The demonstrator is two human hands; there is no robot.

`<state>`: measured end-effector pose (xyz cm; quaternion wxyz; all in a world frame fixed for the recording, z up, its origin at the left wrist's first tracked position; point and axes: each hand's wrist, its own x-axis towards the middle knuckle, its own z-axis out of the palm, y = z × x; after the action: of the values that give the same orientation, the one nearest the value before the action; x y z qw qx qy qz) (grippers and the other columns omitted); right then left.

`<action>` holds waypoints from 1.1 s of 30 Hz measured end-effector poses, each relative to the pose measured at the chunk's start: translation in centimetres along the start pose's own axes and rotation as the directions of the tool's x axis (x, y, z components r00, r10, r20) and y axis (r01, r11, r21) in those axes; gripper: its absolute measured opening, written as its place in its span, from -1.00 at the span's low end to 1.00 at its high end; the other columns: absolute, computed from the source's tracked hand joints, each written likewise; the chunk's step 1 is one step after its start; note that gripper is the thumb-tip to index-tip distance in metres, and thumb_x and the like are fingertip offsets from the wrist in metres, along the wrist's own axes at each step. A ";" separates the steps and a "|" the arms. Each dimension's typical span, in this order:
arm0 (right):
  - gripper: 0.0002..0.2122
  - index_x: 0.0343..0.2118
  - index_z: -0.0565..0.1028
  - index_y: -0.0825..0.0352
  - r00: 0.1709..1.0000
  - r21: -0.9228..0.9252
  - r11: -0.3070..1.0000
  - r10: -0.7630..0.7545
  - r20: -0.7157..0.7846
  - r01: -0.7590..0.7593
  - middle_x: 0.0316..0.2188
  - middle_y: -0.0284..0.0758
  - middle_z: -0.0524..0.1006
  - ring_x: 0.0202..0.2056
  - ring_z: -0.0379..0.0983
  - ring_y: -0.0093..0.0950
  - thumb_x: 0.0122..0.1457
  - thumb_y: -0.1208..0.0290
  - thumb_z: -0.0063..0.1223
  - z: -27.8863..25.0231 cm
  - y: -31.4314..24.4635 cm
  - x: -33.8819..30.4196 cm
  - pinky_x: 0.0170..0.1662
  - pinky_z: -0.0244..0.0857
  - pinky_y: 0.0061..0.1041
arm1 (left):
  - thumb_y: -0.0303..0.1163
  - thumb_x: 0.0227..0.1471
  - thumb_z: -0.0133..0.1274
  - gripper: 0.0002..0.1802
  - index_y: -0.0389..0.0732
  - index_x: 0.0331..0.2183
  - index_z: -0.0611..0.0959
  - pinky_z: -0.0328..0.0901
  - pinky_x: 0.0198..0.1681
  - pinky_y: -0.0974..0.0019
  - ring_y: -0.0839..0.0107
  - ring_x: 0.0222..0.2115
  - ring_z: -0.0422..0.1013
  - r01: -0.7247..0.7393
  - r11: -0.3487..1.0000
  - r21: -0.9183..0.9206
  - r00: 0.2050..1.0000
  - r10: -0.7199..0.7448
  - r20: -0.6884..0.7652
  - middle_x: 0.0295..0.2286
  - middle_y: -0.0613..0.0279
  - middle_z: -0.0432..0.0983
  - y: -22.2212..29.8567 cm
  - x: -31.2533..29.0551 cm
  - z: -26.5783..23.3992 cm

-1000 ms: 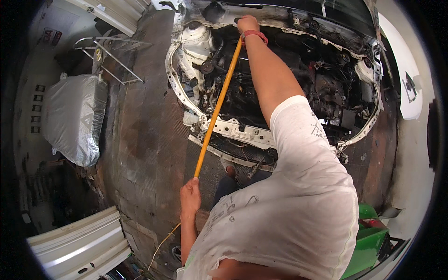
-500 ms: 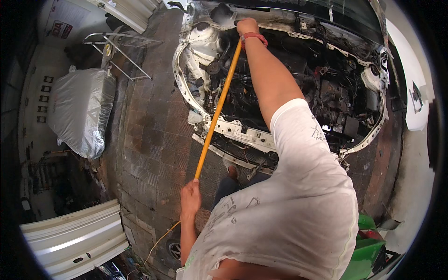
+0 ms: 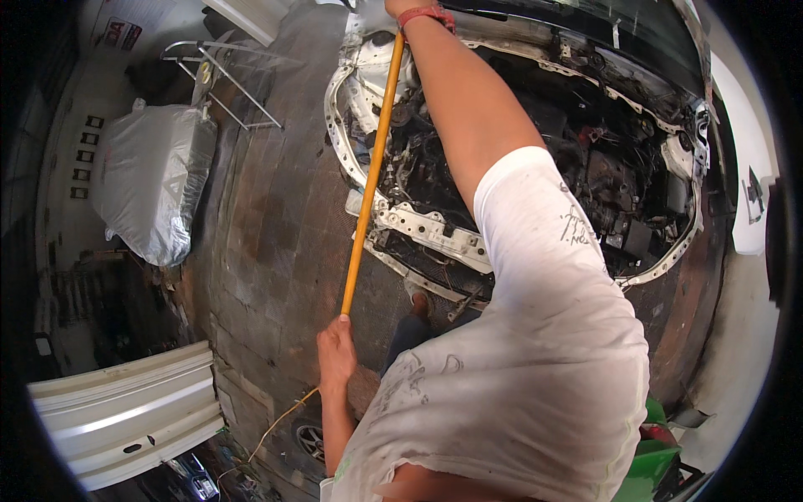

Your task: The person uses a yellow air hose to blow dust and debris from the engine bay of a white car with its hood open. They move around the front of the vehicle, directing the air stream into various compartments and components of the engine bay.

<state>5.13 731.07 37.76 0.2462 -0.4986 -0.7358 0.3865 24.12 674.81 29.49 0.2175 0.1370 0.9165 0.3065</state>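
A yellow hose (image 3: 374, 180) stretches taut between my two hands, over the left side of an open engine bay (image 3: 535, 125). My left hand (image 3: 336, 347) is low at the left, closed round the hose in a fist. From it, a thin length of hose trails down to the floor. My right hand (image 3: 403, 7) is at the top edge, partly cut off, closed at the far end of the hose beside the bay's back left corner. Whatever fitting it grips there is hidden. A red band (image 3: 427, 17) circles that wrist.
A white front frame (image 3: 435, 238) borders the bay on the near side. Silver sheeting covers a bulky object (image 3: 155, 180) at the left, near a metal stand (image 3: 226, 84). A white panel (image 3: 134, 410) is at lower left, a wheel (image 3: 311, 439) behind me, something green (image 3: 648, 456) lower right.
My right hand has moved up and left, toward the top edge, carrying the hose's far end along. My left hand still grips the hose. The view has shifted slightly.
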 end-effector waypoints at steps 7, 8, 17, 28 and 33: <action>-0.65 -0.03 0.64 0.29 0.992 -0.130 0.991 -0.004 0.126 0.020 0.05 -0.01 0.57 0.14 0.48 -0.04 0.24 0.31 -0.07 0.7 0.3 0.9 0.15 0.37 -0.05 | -0.08 0.38 -0.15 -0.43 -0.35 -0.53 0.39 0.14 -0.47 0.12 0.35 -0.60 0.16 0.030 0.999 -0.022 1.000 -0.030 -0.001 -0.67 0.10 0.18 -0.5 0.5 -0.3; -0.65 -0.02 0.64 0.30 0.987 -0.192 0.981 0.013 0.158 0.018 0.05 0.00 0.56 0.13 0.48 -0.03 0.24 0.31 -0.07 1.6 1.3 2.2 0.15 0.37 -0.05 | -0.08 0.38 -0.15 -0.44 -0.35 -0.53 0.39 0.14 -0.47 0.12 0.35 -0.60 0.17 0.022 1.000 -0.019 1.000 -0.022 -0.002 -0.67 0.10 0.18 -0.9 0.5 -0.3; -0.68 -0.14 0.67 0.35 0.997 -0.036 0.996 -0.078 0.017 0.078 -0.07 0.01 0.62 0.00 0.57 -0.02 0.15 0.29 0.05 6.6 7.2 1.8 0.07 0.45 -0.13 | -0.12 0.38 -0.13 -0.48 -0.26 -0.55 0.38 0.07 -0.50 0.25 0.48 -0.60 0.11 0.096 0.988 -0.120 0.995 -0.094 0.022 -0.66 0.34 0.19 -3.5 -0.1 0.3; -0.73 -0.12 0.52 0.49 0.846 0.600 0.782 0.427 -0.320 -0.168 -0.15 0.19 0.59 -0.09 0.56 0.13 0.16 0.45 0.06 -2.5 14.6 -0.2 0.00 0.46 -0.03 | -0.08 0.42 -0.17 -0.45 -0.22 -0.56 0.32 0.02 -0.52 0.29 0.53 -0.58 0.08 0.039 0.997 -0.069 0.996 -0.033 0.081 -0.63 0.40 0.18 -0.8 2.7 0.9; -0.69 0.00 0.44 0.48 0.766 0.583 0.796 0.474 -0.434 -0.163 -0.13 0.16 0.58 -0.07 0.55 0.11 0.23 0.46 0.02 -5.2 15.8 -2.0 0.02 0.44 0.01 | -0.10 0.42 -0.19 -0.46 -0.22 -0.56 0.33 0.03 -0.51 0.29 0.52 -0.58 0.09 -0.012 0.997 -0.076 0.993 0.021 0.113 -0.63 0.39 0.18 -0.5 3.0 1.4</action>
<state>18.36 734.16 27.95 0.5015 -0.6271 -0.4001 0.4417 22.15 676.29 27.25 0.2720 0.1537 0.8891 0.3344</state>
